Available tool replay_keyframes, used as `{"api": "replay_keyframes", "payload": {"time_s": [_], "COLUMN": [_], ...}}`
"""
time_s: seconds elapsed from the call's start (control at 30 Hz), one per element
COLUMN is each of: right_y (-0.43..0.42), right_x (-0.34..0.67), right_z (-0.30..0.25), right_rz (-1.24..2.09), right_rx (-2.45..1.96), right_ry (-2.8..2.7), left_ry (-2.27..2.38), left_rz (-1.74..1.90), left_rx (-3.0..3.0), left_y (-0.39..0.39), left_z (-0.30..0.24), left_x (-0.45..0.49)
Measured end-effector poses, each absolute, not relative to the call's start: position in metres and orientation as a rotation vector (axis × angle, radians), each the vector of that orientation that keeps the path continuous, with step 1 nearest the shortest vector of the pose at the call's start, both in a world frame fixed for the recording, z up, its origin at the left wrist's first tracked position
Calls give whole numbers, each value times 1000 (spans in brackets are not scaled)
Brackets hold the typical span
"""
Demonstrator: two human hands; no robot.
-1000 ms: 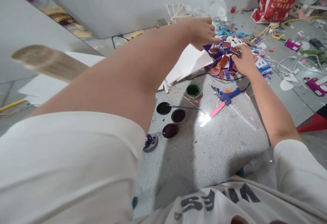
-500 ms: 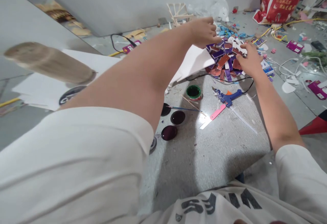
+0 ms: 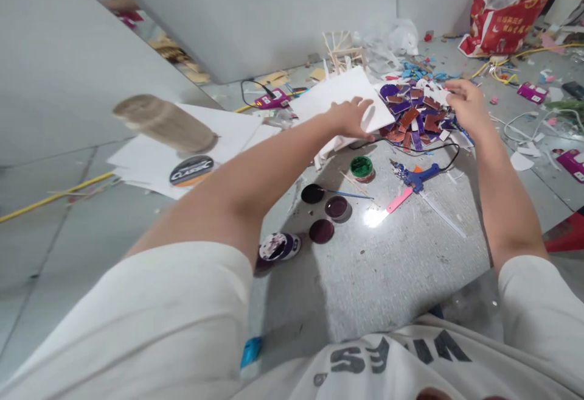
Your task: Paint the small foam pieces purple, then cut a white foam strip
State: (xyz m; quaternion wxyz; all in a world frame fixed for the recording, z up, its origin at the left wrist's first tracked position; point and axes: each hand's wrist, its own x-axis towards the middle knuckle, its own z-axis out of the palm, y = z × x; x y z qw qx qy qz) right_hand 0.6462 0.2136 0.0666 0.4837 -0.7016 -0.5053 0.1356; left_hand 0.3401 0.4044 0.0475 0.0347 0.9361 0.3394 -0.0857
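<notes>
My left hand (image 3: 351,118) is at the near edge of a white foam sheet (image 3: 333,92), fingers over its top and thumb low at the edge, seemingly gripping it. The sheet lies tilted beside a pile of purple and brown painted pieces (image 3: 413,117). At the pile's right side my right hand (image 3: 468,108) has its fingers closed on a white cut-out piece (image 3: 438,95), partly hidden by the fingertips. Nearer me lie a blue glue gun (image 3: 418,178), a pink-handled blade (image 3: 398,200) and an open green paint pot (image 3: 361,167).
Dark paint lids (image 3: 322,231), a thin blue brush (image 3: 349,194) and a paint bottle (image 3: 285,246) lie near my left arm. A beige roll-shaped object (image 3: 164,123) rests on white sheets (image 3: 228,121) at left. A red bag (image 3: 502,19) stands at back right.
My left hand has drawn back from beyond the pile and come down on the white foam sheet. My right hand stays at the pile's right side. The view has shifted left.
</notes>
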Motion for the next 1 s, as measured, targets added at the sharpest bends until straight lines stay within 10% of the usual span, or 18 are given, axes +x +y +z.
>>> {"api": "replay_keyframes", "payload": {"time_s": [0.53,1.0], "right_y": [203,188], "right_x": [633,538], "right_z": [69,83], "right_rz": [188,1079], "right_rx": [-1704,-1217], "right_ry": [-1404,-927], "left_ry": [1305,1590], "left_rz": [-288,240], "left_rx": [2894,2775], "left_y": [379,301], "left_z": [36,166], "left_x": [299,167]}}
